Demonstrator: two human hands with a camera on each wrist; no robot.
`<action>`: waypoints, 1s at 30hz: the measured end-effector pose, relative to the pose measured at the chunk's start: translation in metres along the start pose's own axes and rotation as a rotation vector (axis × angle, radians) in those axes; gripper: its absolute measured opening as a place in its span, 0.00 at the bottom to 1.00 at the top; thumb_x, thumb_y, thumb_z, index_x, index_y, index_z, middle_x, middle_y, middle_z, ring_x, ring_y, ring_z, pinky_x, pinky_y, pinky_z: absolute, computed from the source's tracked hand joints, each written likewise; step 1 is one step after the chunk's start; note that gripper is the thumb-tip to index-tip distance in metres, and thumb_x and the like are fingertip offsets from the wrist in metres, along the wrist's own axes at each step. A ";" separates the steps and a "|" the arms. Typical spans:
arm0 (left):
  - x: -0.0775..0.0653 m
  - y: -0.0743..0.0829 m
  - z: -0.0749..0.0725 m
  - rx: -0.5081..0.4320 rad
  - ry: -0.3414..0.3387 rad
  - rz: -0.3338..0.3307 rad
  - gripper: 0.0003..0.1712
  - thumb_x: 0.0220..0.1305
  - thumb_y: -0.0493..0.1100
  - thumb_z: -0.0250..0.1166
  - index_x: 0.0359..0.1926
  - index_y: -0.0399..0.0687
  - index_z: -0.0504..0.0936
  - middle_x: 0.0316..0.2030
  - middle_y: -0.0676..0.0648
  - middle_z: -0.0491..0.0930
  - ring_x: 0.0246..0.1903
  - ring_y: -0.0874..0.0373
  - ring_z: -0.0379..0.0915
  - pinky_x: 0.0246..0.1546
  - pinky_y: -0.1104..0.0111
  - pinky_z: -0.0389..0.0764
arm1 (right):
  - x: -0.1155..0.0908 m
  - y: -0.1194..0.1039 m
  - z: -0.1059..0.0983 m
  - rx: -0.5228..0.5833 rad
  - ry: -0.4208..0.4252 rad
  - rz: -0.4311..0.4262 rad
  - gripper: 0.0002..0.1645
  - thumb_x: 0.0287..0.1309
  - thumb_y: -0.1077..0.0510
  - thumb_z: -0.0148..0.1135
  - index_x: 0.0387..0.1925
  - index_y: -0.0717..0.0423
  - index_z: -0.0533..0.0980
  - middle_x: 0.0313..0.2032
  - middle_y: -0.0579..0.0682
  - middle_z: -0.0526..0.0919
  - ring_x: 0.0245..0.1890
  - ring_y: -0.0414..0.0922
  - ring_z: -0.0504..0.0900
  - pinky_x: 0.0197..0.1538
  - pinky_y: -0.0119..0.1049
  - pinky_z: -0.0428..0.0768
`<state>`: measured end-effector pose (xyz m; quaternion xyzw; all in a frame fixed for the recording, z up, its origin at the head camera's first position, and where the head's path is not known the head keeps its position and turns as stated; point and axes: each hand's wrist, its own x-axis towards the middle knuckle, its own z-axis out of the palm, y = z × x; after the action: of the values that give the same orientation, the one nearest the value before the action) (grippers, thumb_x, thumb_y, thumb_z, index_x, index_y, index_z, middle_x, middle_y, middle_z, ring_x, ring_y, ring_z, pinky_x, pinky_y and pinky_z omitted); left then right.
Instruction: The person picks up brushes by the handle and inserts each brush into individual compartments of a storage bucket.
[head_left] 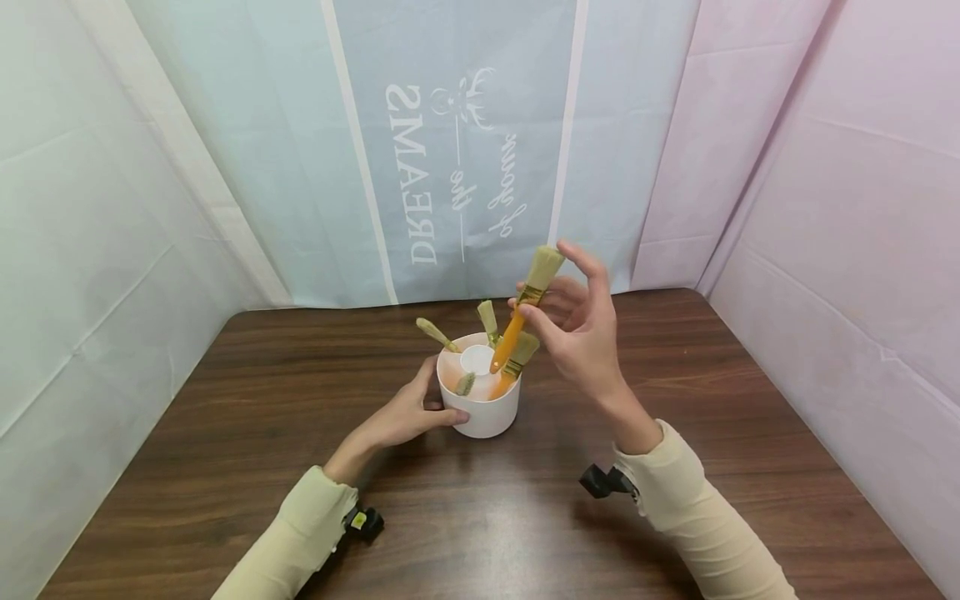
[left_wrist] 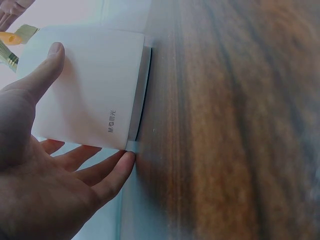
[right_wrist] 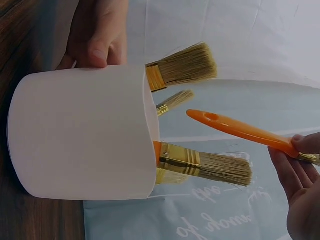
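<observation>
A white round pen holder (head_left: pixel 487 421) stands upright on the table, with several paintbrushes (right_wrist: pixel 225 168) in it, bristles up. My left hand (head_left: pixel 397 417) grips its left side, thumb along the near wall and fingers around the far side. Small printed lettering shows on the wall in the left wrist view. Above the holder's right side, my right hand (head_left: pixel 588 337) pinches another paintbrush (head_left: pixel 512 337) between thumb and fingers near its metal band. Its orange handle slants down toward the holder and its pale bristles point up. In the right wrist view the handle's end is apart from the rim.
The dark wood-grain table (head_left: pixel 300 375) spreads around the holder. A light blue cloth with white lettering (head_left: pixel 450 167) hangs at the back edge, and pale cloth walls (head_left: pixel 847 208) flank both sides. Each sleeve has a black wrist camera (head_left: pixel 596 481).
</observation>
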<state>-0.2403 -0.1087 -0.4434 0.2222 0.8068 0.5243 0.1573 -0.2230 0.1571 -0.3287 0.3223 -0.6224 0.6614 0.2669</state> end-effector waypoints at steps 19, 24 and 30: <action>0.000 0.000 0.000 0.008 0.001 -0.011 0.58 0.61 0.52 0.76 0.80 0.60 0.46 0.76 0.46 0.60 0.74 0.47 0.63 0.67 0.48 0.77 | -0.004 0.016 0.007 -0.103 -0.045 -0.108 0.46 0.54 0.83 0.66 0.72 0.69 0.58 0.43 0.71 0.85 0.42 0.41 0.90 0.46 0.36 0.89; -0.001 0.001 0.000 0.004 0.000 -0.001 0.57 0.61 0.51 0.77 0.80 0.60 0.47 0.76 0.46 0.61 0.73 0.48 0.64 0.67 0.49 0.78 | -0.006 0.018 0.009 -0.129 -0.053 -0.131 0.46 0.53 0.82 0.66 0.71 0.69 0.59 0.43 0.73 0.85 0.43 0.39 0.89 0.47 0.36 0.89; 0.000 0.001 0.000 0.005 -0.002 0.004 0.57 0.62 0.50 0.76 0.80 0.60 0.47 0.75 0.46 0.62 0.73 0.47 0.65 0.66 0.49 0.78 | -0.006 0.018 0.010 -0.159 -0.051 -0.150 0.46 0.52 0.82 0.68 0.70 0.69 0.59 0.43 0.70 0.86 0.42 0.40 0.89 0.46 0.35 0.89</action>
<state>-0.2396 -0.1083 -0.4425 0.2249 0.8075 0.5223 0.1565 -0.2320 0.1458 -0.3447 0.3626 -0.6535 0.5798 0.3244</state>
